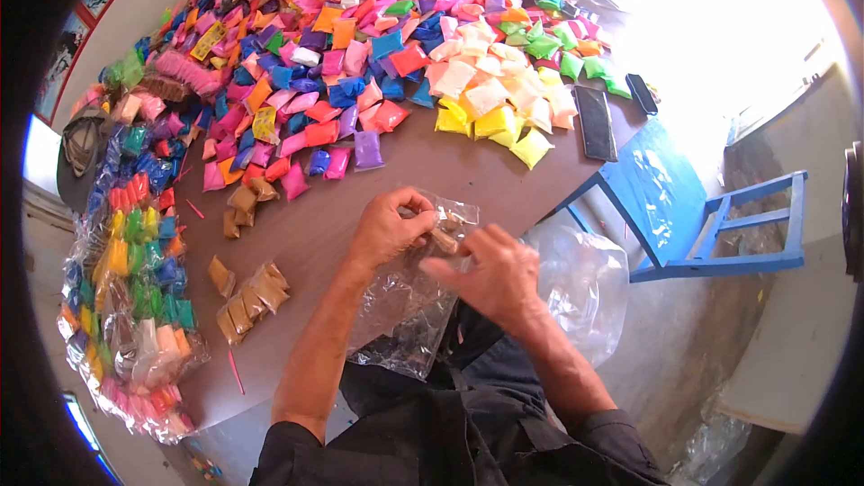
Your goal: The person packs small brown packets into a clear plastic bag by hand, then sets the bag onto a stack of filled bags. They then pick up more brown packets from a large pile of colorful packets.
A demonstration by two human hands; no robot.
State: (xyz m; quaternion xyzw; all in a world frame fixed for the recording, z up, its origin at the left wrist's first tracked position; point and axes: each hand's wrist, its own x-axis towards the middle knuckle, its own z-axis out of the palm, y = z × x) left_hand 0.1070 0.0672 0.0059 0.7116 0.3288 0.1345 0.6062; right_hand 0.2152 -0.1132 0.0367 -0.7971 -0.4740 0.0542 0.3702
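- Dark clothing [396, 441], nearest the camera, lies below the fingers of the left hand [385, 229] and the right hand [500, 277].
- The brown tabletop [310, 225] spreads ahead and to the left of the fingers.
- Beyond them is a heap of coloured packets [360, 63]; pale peach and yellow ones lie ahead of the right fingers.
- A blue chair [657, 189] is to the right of the right fingers.
- A clear plastic bag [400, 328] hangs below the left fingers, which are pinched closed on its film.
- The right thumb stands apart from the bent fingers; their tips are blurred, so I cannot tell whether they grip anything.
- Brown packets [256, 297] lie left of the left fingers, well apart.
- One brown packet [444, 239] sits between the hands, just right of the left fingertips, the nearer ones, its long axis seeming to slant down toward the right fingers. Whether it is inside the bag, I cannot tell.
- Yellow labels [265, 124] in the heap, beyond the left fingers, bear dark print too small to read; no brand is legible.
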